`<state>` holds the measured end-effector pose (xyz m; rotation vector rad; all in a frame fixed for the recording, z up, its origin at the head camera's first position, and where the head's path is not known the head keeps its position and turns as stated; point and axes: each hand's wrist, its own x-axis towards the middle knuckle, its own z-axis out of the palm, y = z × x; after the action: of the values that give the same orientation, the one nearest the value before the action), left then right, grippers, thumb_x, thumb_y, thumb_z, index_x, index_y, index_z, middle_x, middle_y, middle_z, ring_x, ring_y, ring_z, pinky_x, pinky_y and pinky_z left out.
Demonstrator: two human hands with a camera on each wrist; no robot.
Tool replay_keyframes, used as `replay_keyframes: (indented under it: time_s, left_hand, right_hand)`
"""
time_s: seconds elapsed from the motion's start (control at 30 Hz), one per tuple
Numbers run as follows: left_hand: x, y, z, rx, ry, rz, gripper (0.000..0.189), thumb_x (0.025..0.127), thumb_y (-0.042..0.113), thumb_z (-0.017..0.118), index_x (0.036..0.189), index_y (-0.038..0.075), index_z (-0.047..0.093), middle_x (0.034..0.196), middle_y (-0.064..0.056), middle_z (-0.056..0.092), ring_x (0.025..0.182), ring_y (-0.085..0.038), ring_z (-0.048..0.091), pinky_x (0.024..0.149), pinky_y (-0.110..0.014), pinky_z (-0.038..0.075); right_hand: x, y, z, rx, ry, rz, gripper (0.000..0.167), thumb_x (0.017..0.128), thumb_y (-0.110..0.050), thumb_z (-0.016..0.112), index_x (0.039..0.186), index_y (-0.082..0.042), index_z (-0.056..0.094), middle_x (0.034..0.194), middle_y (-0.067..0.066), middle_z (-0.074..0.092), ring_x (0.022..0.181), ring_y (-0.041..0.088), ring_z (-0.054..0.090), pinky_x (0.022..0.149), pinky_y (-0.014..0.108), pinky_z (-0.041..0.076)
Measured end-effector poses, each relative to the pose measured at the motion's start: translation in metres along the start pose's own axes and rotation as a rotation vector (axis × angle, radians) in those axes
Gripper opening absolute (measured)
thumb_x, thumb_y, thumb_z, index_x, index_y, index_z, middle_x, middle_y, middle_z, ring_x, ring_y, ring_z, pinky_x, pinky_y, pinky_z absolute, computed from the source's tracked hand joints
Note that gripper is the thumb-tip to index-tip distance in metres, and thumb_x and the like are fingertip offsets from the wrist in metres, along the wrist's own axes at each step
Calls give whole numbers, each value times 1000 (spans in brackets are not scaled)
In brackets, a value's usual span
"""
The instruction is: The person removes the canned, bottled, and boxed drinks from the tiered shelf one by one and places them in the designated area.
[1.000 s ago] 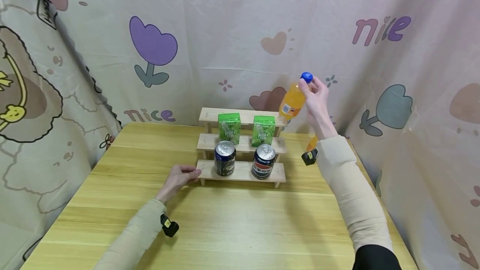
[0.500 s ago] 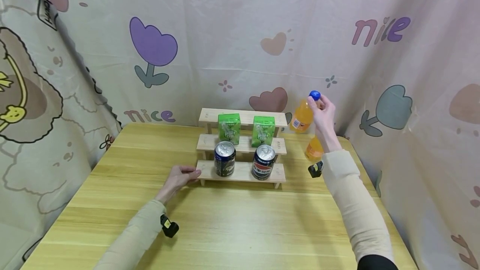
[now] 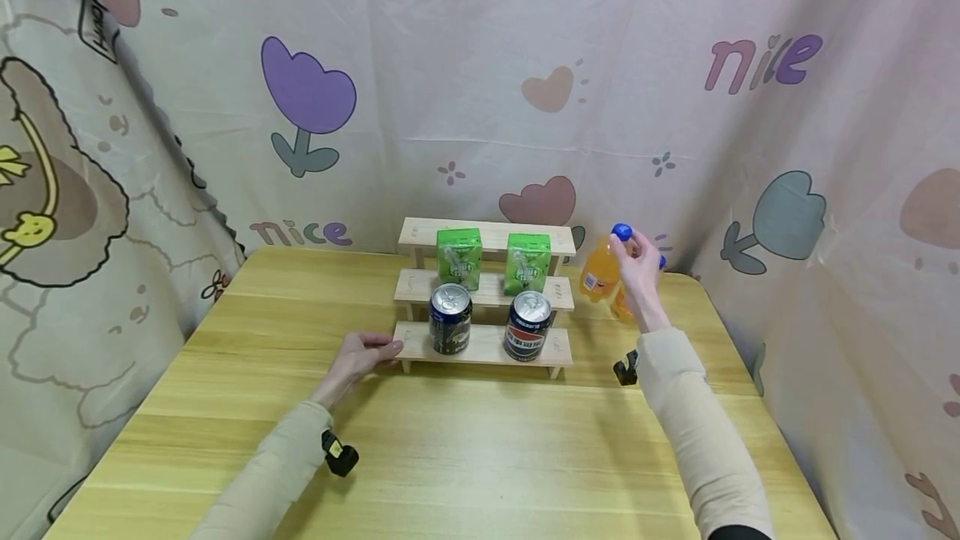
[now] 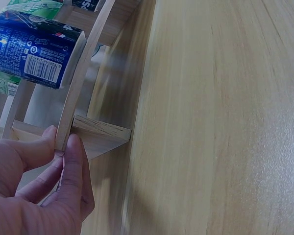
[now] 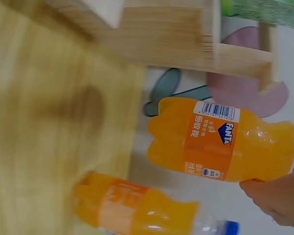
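My right hand [image 3: 639, 273] holds an orange Fanta bottle [image 3: 600, 269] by its neck, just below the blue cap. The bottle leans and hangs to the right of a three-step wooden rack [image 3: 487, 343]. A second orange soda bottle [image 5: 132, 205] stands on the table beside it, partly hidden behind my right hand in the head view. At the rack's lower left end, my left hand [image 3: 358, 363] pinches the bottom board between thumb and fingers, as the left wrist view shows. Two dark blue cola cans, a left one [image 3: 450, 323] and a right one [image 3: 527, 330], stand on that board.
On the middle step stand a left green drink carton [image 3: 458, 258] and a right green drink carton [image 3: 527, 263]. The rack's top step [image 3: 495, 232] lies behind them. A patterned curtain [image 3: 420, 107] hangs behind the wooden table [image 3: 480, 457] and along both sides.
My right hand has lowered the bottle from beside the rack's top step, shifting it a little rightward overall. The left hand keeps its grip on the bottom board.
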<state>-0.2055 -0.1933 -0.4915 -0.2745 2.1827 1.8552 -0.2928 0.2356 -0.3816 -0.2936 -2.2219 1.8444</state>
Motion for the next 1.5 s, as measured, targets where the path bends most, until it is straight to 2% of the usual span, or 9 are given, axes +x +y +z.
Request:
replay_keyframes:
  time_s: [0.37,0.57,1.0,1.33,1.5]
  left_hand:
    - [-3,2,1,-18,11,-9,45,95,6,68,130,-17,53,113,-25,71,81,-10,71,87,-30,64]
    - [-4,2,2,-32,16,-13,46,94,6,69,130,-17,53,116,-28,69,81,-11,72,87,-31,65]
    - [-4,1,2,-20,17,-1,46,94,6,69,130,-17,53,121,-30,67,83,-12,72,88,-32,64]
    - [-3,0,2,-42,12,2,45,95,4,68,130,-18,52,120,-31,67,80,-8,71,86,-28,64]
    - [-2,0,2,-44,12,4,46,95,4,67,131,-19,51,120,-31,67,80,-8,71,86,-28,64]
  right_hand:
    - [1,37,7,-31,16,48,50,103,-26,58,148,-9,47,154,20,46,145,35,39,127,51,30]
    - [2,47,11,-17,3,54,49,103,-23,58,147,-6,46,155,21,43,147,36,37,128,52,28]
    - [6,56,14,-18,4,50,47,104,-23,57,146,-5,46,152,23,44,143,38,40,125,53,34]
    - [8,58,12,-39,-17,53,49,104,-25,56,148,-6,44,154,21,43,144,38,40,125,53,34]
    - [8,58,10,-64,-45,64,53,104,-26,55,151,-7,39,158,21,37,148,39,34,127,56,30]
